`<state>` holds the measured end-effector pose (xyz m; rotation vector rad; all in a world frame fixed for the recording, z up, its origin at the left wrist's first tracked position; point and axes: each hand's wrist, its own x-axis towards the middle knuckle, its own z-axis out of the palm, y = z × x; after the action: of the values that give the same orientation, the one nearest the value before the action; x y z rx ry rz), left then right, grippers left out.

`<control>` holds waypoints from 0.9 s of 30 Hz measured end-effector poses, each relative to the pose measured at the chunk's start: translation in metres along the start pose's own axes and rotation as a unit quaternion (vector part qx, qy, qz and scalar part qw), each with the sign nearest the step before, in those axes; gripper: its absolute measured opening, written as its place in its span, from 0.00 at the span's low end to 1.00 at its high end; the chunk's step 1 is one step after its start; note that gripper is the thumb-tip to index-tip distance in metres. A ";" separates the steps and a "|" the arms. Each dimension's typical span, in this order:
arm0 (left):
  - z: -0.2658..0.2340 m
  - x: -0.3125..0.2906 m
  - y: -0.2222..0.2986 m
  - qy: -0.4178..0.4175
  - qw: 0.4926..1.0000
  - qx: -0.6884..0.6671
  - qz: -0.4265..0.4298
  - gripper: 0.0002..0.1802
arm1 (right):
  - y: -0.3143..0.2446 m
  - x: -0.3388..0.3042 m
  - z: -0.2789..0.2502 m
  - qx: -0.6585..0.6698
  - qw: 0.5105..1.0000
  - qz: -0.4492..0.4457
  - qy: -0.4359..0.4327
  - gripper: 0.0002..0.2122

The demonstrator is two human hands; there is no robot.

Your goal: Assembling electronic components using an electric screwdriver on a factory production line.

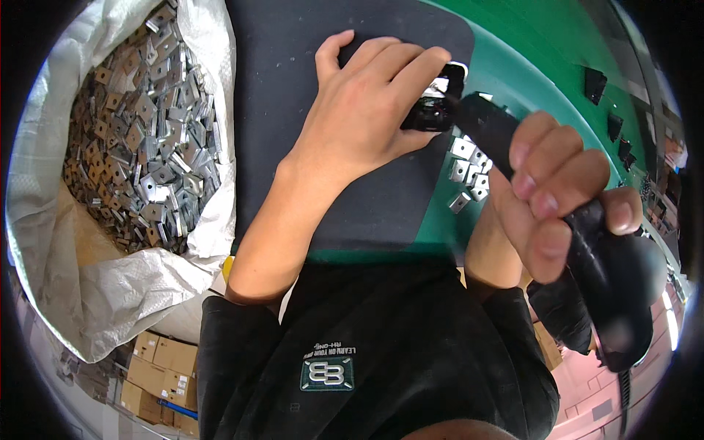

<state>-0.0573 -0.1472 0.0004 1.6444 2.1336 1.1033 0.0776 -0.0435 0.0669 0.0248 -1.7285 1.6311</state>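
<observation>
My left hand [378, 99] reaches across the dark mat, its fingers closed over a glossy black part [429, 116] with a bright metal piece in it. The fingers partly hide that part. My right hand [561, 191] is wrapped around a black corded hand-held power tool [490, 125]; its exact kind does not show. The tool's narrow end points left and meets the black part's right side, where I cannot tell if they touch. Just below the tool's tip, several small square metal plates with holes [462, 149] lie loose on the green surface.
On the left stands a white woven sack [209, 44], open and full of small metal plates [154, 132]. A dark mat [359, 213] covers much of the green table [543, 73]. Black pieces [595, 85] lie at the far right. Cardboard boxes [158, 374] are stacked lower left.
</observation>
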 end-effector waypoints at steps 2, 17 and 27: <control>0.003 0.005 0.005 -0.004 1.000 -0.005 0.011 0.43 | -0.015 -0.001 -0.008 0.057 0.997 -0.026 0.048 0.20; 0.081 0.149 0.039 -0.042 0.968 0.065 0.237 0.41 | -0.095 -0.076 -0.075 0.091 0.935 0.083 0.332 0.27; 0.020 0.150 0.104 -0.178 0.893 0.165 0.379 0.38 | -0.100 -0.095 -0.112 0.001 0.898 0.074 0.433 0.24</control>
<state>-0.0209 0.0057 0.0948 2.7153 1.5083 0.5039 0.2496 -0.0097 0.0928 -0.7409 -1.0400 1.4124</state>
